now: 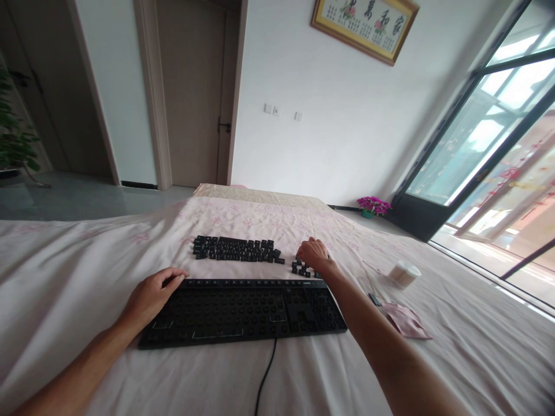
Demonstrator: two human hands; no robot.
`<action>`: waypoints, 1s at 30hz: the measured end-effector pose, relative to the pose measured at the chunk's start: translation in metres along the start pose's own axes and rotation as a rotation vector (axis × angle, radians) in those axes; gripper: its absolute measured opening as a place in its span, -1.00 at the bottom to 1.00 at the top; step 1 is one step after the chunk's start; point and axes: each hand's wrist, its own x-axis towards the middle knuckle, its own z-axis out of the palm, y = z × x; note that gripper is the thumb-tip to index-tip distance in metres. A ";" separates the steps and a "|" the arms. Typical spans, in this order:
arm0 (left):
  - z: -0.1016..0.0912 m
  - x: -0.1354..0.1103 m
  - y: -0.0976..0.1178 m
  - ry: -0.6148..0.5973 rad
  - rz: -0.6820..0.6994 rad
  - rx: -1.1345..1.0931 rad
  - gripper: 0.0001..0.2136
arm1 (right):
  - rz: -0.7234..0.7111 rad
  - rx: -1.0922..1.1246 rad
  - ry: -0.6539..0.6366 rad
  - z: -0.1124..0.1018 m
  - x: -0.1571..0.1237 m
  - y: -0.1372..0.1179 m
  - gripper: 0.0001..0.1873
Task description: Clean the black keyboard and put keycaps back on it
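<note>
A black keyboard (243,312) with its keycaps removed lies on a pale pink flowered cloth (87,271), its cable trailing toward me. My left hand (154,294) rests on the keyboard's left far corner, fingers curled over the edge. Behind the keyboard the removed black keycaps (236,249) are laid out in rows. A smaller group of keycaps (303,269) sits to their right, and my right hand (313,253) is on it with fingers bent down, pinching at the caps; what is between the fingertips is hidden.
A round tub of cotton swabs (403,274) stands to the right, with a pink cloth (405,319) and a small dark tool (375,299) nearer me. A pot of purple flowers (373,205) stands by the glass door. Doors are at the back left.
</note>
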 end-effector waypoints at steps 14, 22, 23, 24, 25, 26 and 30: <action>-0.002 -0.001 0.002 -0.028 -0.027 -0.001 -0.68 | -0.051 0.070 0.118 -0.024 -0.022 -0.014 -0.82; -0.002 -0.002 0.003 -0.004 -0.013 0.020 -0.70 | -0.217 0.251 0.281 -0.037 -0.105 -0.042 -0.80; -0.002 -0.002 0.003 -0.003 -0.014 0.020 -0.70 | -0.224 0.248 0.269 -0.035 -0.115 -0.044 -0.79; -0.002 -0.002 0.002 -0.003 -0.016 0.019 -0.69 | -0.223 0.242 0.262 -0.033 -0.123 -0.045 -0.79; -0.002 -0.002 0.002 -0.003 -0.016 0.018 -0.69 | -0.220 0.233 0.252 -0.031 -0.130 -0.046 -0.78; -0.002 -0.002 0.002 -0.002 -0.017 0.017 -0.69 | -0.217 0.219 0.239 -0.029 -0.135 -0.046 -0.78; 0.000 -0.002 0.000 0.008 -0.013 0.013 -0.69 | -0.205 0.161 0.196 -0.023 -0.144 -0.049 -0.78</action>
